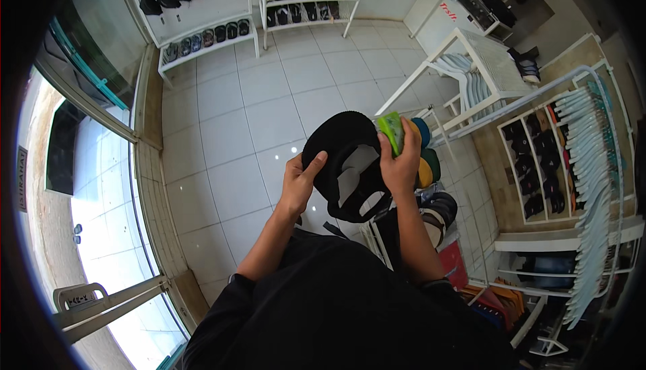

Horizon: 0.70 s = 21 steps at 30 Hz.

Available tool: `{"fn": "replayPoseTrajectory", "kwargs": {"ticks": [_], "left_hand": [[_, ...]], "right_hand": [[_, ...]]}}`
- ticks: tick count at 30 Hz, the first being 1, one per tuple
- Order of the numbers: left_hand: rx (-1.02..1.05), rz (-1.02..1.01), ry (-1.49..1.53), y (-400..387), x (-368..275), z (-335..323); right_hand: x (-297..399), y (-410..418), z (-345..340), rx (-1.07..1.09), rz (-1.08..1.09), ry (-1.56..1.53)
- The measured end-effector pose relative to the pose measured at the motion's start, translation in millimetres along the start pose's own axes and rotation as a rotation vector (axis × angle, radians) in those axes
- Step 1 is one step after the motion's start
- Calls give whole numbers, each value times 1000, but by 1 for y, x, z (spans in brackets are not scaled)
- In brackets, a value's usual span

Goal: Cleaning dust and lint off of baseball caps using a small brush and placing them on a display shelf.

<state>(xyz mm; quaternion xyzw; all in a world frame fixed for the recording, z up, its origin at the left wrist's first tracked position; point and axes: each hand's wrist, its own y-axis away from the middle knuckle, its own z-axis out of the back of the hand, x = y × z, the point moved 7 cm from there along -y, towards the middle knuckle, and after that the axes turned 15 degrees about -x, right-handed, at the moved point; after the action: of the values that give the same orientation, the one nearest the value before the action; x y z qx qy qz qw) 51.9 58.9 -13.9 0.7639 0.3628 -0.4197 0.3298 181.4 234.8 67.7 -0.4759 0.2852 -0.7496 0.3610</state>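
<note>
A black cap is held up before my chest, its inside with pale grey panels turned partly towards me. An arched gap at its back edge shows at the lower right. My left hand grips the left edge, thumb on top. On the other side, my right hand holds a small bright green block-like object between thumb and fingers; its exact kind is unclear. That hand is at the cap's right edge, and whether it also grips the cap cannot be told.
Several caps, among them a yellow one, are stacked beyond my right wrist. White hangers line a rail at the right. Sandals stand on a low rack across the tiled floor. A glass door is at the left.
</note>
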Motion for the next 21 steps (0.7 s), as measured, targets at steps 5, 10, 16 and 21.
{"fn": "replayPoseTrajectory", "kwargs": {"ticks": [5,10,16,21], "left_hand": [[39,12,-37,35,16,-33],[108,87,-42,75,44,-59],[118,48,-144,122,68,-84],[168,150,-172,159,83,-80]], "right_hand": [[10,36,42,-39,-1,-56],[7,42,95,35,14,-92],[-26,58,154,-71,-103,5],[-20,76,178,14,-42,-49]]}}
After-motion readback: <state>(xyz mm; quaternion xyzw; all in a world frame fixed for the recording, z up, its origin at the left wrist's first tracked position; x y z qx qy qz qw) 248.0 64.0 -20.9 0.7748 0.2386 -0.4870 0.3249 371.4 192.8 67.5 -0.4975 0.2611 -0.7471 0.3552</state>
